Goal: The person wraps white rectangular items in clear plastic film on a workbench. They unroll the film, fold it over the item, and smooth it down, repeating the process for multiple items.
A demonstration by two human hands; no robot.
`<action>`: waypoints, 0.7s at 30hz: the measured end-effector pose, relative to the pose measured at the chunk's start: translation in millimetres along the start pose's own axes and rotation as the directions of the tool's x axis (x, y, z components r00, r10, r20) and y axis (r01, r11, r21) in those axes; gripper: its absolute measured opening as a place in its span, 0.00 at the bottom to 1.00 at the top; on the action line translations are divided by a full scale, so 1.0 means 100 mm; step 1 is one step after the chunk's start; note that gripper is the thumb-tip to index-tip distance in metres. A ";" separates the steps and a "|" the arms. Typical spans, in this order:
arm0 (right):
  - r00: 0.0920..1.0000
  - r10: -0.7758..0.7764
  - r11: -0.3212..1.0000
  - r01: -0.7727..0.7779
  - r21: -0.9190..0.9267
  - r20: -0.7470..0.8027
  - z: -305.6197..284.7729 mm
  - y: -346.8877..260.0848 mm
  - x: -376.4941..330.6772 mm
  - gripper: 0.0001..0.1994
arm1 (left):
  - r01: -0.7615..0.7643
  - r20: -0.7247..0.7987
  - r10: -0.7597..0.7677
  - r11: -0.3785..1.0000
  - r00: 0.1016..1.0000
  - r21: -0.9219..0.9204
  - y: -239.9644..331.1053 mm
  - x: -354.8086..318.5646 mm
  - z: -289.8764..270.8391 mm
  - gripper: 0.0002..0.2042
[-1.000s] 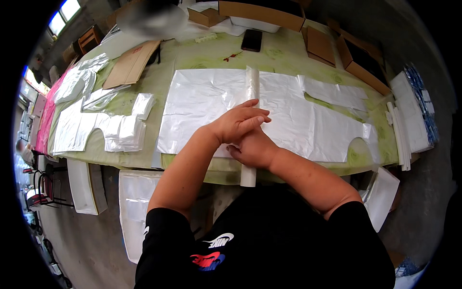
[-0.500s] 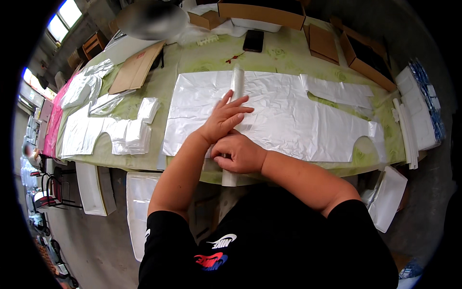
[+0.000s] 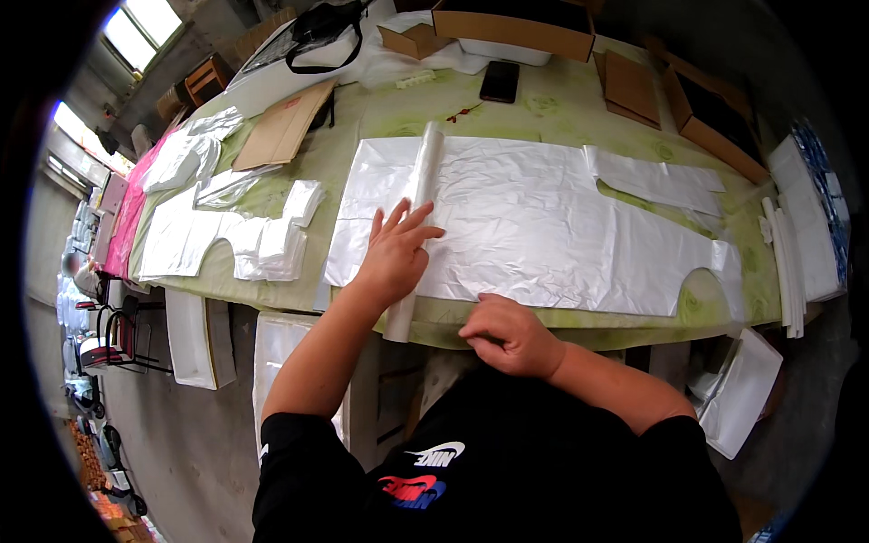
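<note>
A large white plastic bag [image 3: 516, 217], shaped with handle straps at its right end, lies flat and wrinkled on the table. Across its left part rests a slim whitish roll [image 3: 425, 167], slanting from the far side to beyond the table's near edge. My left hand [image 3: 396, 253] lies over the roll's middle, fingers spread, grasping nothing. By the bag's near edge, right of the roll and apart from it, my right hand [image 3: 514, 335] is curled into a loose fist. No object shows in it, though its palm is turned from view.
Folded white bags [image 3: 262, 244] are stacked at the left, near a flat cardboard piece [image 3: 285, 125]. A black phone [image 3: 500, 81] lies at the back. Open cardboard boxes [image 3: 715, 122] stand far right, with white rolls [image 3: 786, 271] along the right edge.
My right hand has come away from the roll toward the right and nearer me. My left hand has slid left and nearer, and the roll now slants more, its lower end further left.
</note>
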State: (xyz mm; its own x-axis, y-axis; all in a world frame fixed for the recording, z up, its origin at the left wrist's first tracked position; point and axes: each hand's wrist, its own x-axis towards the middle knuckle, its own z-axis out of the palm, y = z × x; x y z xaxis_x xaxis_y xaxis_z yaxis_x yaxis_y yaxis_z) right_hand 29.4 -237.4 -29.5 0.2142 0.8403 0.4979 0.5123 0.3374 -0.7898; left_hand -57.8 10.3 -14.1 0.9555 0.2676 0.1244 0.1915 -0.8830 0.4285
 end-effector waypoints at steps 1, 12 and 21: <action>1.000 0.023 1.000 -0.022 0.020 -0.013 -0.02 0.00 -0.06 0.07 | 0.077 -0.079 -0.085 0.993 0.993 -0.092 -0.04 -0.06 0.05 0.15; 0.999 0.041 0.999 -0.041 -0.004 -0.002 -0.10 0.07 -0.36 0.07 | 0.318 0.001 -0.349 0.856 0.937 0.407 0.09 0.12 -0.04 0.42; 0.999 0.043 0.999 -0.043 -0.010 -0.012 -0.18 0.04 -0.45 0.06 | 0.685 -0.117 -0.707 0.610 0.697 0.399 -0.65 0.28 -0.33 0.48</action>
State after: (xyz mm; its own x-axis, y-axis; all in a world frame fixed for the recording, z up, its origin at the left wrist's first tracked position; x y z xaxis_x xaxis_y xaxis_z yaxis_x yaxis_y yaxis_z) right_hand 36.8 -281.4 -48.5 0.2460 0.8488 0.4680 0.5109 0.2968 -0.8068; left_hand -51.2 88.2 -8.7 0.5044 0.8562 -0.1116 0.8609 -0.5086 -0.0105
